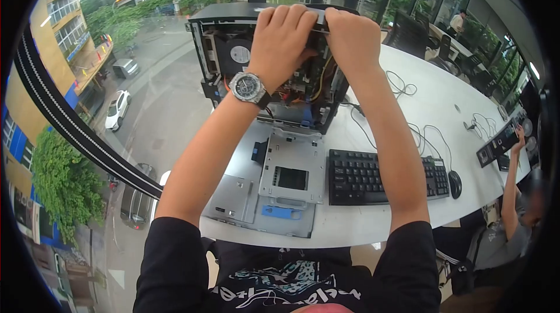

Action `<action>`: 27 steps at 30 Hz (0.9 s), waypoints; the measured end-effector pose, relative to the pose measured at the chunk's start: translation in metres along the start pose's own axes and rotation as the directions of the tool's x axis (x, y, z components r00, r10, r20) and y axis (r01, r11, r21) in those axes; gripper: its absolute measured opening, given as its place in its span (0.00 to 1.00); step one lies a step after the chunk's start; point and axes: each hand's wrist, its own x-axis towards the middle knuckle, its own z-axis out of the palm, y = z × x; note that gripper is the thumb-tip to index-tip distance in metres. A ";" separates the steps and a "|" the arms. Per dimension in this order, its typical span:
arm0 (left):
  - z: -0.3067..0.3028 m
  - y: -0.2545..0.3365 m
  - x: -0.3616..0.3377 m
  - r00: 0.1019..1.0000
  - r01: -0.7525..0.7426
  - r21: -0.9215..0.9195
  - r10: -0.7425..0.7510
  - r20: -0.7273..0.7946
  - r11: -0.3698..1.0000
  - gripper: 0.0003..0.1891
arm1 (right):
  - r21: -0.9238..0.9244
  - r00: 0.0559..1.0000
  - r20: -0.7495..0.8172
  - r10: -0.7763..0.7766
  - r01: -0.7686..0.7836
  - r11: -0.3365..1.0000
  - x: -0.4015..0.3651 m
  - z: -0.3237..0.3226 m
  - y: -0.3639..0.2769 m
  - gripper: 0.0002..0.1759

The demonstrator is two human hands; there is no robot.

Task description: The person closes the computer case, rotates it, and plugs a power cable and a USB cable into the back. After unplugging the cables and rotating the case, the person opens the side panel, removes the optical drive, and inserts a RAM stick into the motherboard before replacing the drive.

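Note:
An opened black computer case [201, 50] stands on the white table, its inside showing a round fan, wires and boards. My left hand [284, 42], with a watch on the wrist, has its fingers curled over the case's top edge. Beside it, my right hand [354, 36] is closed at the top right part of the case. Whatever lies under its fingers is hidden. A metal drive bracket [268, 176] lies in front of the case, on a flat metal side panel [280, 227] with a blue latch.
A black keyboard [359, 182] and mouse [455, 184] are right of the metal parts. Thin cables [402, 87] run over the white table [431, 91]. At the far right, another person's hand [518, 137] touches a black device. A window is on the left.

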 end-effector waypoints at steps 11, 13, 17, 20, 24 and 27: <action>0.008 -0.002 -0.002 0.998 -0.002 0.037 0.004 -0.062 0.999 0.37 | 0.019 0.995 0.007 0.095 -0.096 0.995 -0.001 0.005 -0.003 0.03; 0.011 -0.004 -0.003 0.998 -0.008 0.031 0.009 -0.058 1.000 0.37 | -0.007 0.994 0.027 0.108 -0.108 0.994 -0.003 0.008 -0.003 0.04; 0.006 -0.001 0.008 0.993 -0.026 0.087 0.036 -0.117 0.996 0.36 | -0.016 0.991 -0.067 0.117 -0.119 0.993 -0.002 0.006 -0.008 0.03; 0.071 -0.014 -0.024 0.994 -0.045 0.078 0.052 -0.095 0.996 0.36 | -0.024 0.990 -0.048 0.134 -0.136 0.990 -0.024 0.071 -0.004 0.04; 0.344 -0.110 -0.096 0.990 -0.094 0.058 0.099 -0.097 0.994 0.36 | -0.055 0.981 -0.063 0.184 -0.187 0.981 -0.075 0.360 0.025 0.04; 0.529 -0.179 -0.136 0.986 -0.132 0.026 0.134 -0.095 0.991 0.37 | -0.076 0.974 -0.073 0.212 -0.218 0.973 -0.093 0.542 0.043 0.05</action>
